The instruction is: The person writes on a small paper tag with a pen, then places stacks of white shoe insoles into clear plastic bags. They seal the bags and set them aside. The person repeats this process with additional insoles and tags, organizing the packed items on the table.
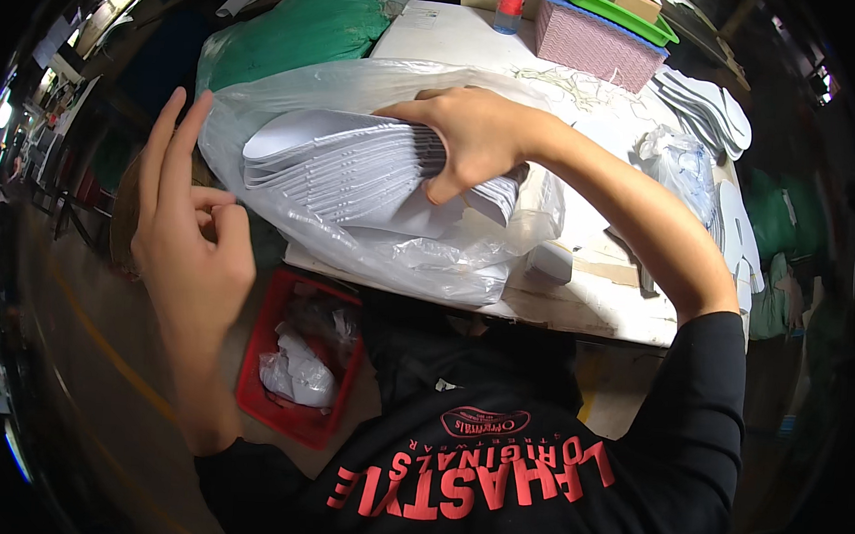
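My right hand (473, 139) reaches across from the right and grips a thick stack of white insole-shaped sheets (326, 170), its thumb on the near side and its fingers over the far edge. The stack lies sideways in a clear plastic bag (399, 251), whose loose film spreads around it on the table. Beside the bag's left end, my left hand (198, 221) is raised with two fingers stretched upward. Its thumb and another finger bend close to the bag's edge; no held object shows between them.
More insole-shaped sheets (707, 108) lie on the white table (440, 36) at right, near a crumpled clear bag (679, 169). A pink box (594, 48) bears a green tray (624, 16). A green sack (304, 33) is at far left; below, a red crate (257, 384) holds crumpled plastic.
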A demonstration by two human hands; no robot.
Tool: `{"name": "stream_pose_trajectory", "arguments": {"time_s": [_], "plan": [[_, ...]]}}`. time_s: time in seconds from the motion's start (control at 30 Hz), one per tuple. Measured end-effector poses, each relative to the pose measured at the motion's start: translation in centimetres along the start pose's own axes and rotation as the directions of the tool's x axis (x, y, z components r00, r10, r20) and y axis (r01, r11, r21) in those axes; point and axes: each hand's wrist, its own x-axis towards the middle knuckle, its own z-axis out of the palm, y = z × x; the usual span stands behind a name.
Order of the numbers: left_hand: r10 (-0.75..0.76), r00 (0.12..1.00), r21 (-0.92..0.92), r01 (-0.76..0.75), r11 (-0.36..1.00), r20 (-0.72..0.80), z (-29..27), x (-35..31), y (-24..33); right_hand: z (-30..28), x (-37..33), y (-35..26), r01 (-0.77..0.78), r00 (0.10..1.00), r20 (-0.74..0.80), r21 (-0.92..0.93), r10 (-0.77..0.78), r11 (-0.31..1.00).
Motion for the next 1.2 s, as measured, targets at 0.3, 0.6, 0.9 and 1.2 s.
{"name": "stream_pose_trajectory", "arguments": {"time_s": [0.3, 0.6, 0.9, 1.2], "plan": [[0.322, 0.738, 0.109, -0.470, 0.876, 0.592, 5.8, -5.6, 3.8, 1.1, 0.9, 2.5, -0.094, 0.955, -0.296, -0.295, 0.003, 0.951], [0.341, 0.725, 0.117, -0.501, 0.858, 0.599, 6.8, -8.5, 0.9, 5.0, -12.1, -0.8, 0.039, 0.994, -0.105, 0.248, -0.014, 0.968], [0.356, 0.881, -0.019, -0.368, 0.929, 0.312, 10.8, -6.4, 0.5, 4.5, -16.3, -1.1, -0.067, 0.996, -0.077, -0.277, 0.048, 0.959], [0.175, 0.923, -0.139, -0.134, 0.981, 0.343, 10.2, -4.6, 1.8, 1.1, -16.3, -1.3, 0.093, 0.990, 0.121, -0.168, -0.073, 0.981]]}}
